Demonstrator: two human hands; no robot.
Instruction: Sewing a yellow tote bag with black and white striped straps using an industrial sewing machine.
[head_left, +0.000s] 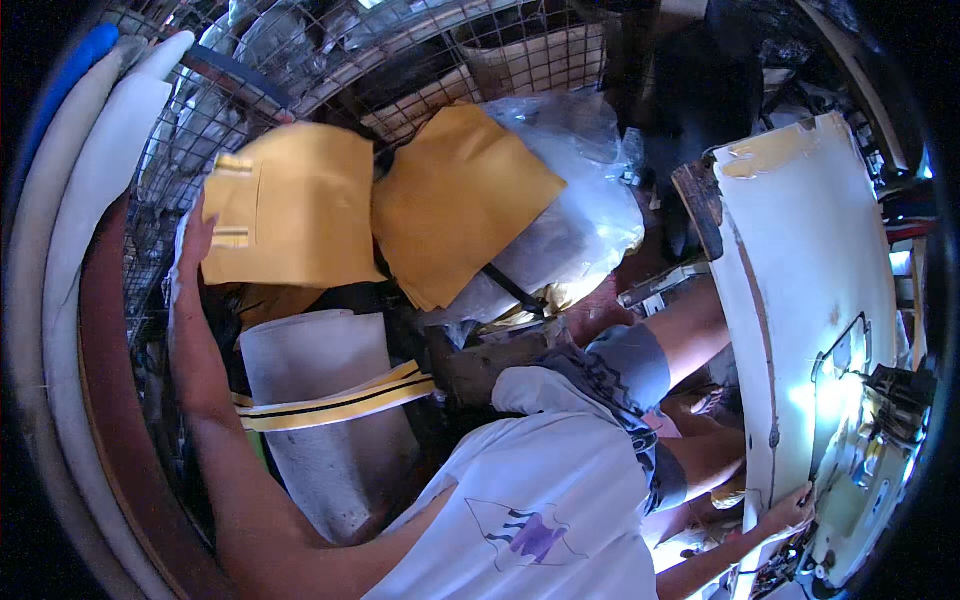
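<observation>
My left hand reaches out to the far left and grips the left edge of a yellow fabric panel. Two short striped strips are on that panel near my fingers. Beside it, a stack of plain yellow panels lies on clear plastic wrapping. On the right, my right hand rests at the near edge of a white sewing table, close to the sewing machine. Its fingers look bent together, and what they hold, if anything, is too small to make out.
Below the held panel stands a grey-white roll with a yellow, white and black striped band across it. Long fabric rolls line the left side. A wire mesh rack runs along the back. A lamp lights the machine area.
</observation>
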